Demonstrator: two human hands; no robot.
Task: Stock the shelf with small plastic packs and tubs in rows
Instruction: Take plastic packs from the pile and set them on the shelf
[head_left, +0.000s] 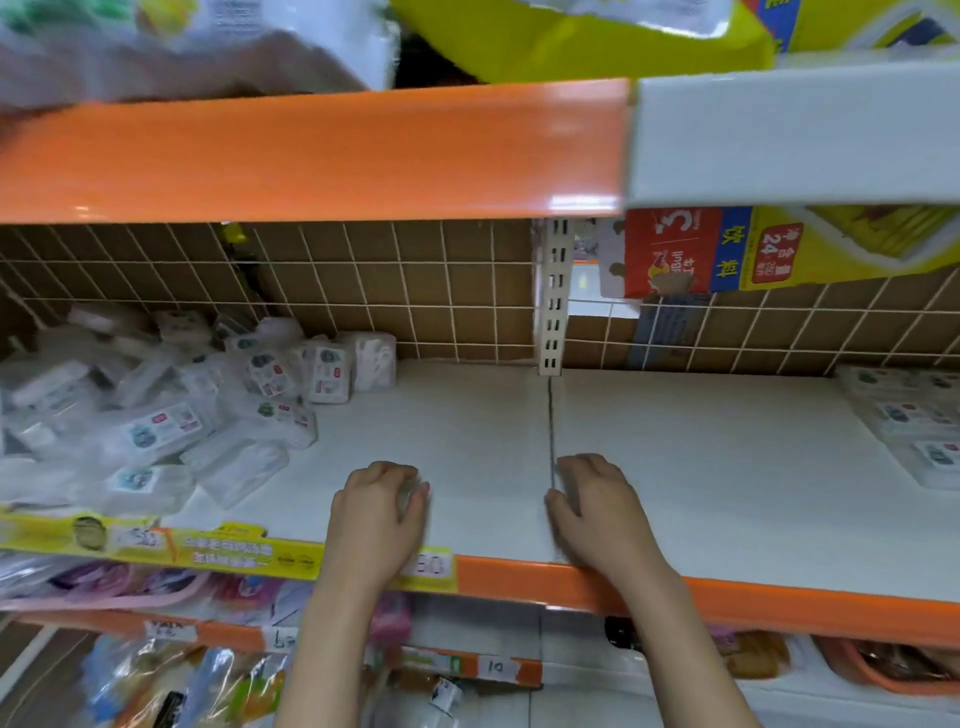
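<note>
White shelf backed by brown wire-grid panel, frame centre. Plastic packs heaped at left, apparently unsorted; left hand and right hand rest loosely curled, empty.

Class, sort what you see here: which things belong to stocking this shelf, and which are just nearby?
Part of the job:
heap of small plastic packs
flat packs at the right
white shelf
left hand
right hand

Just nearby:
red and yellow drinks carton
snack bags
orange basket
</note>
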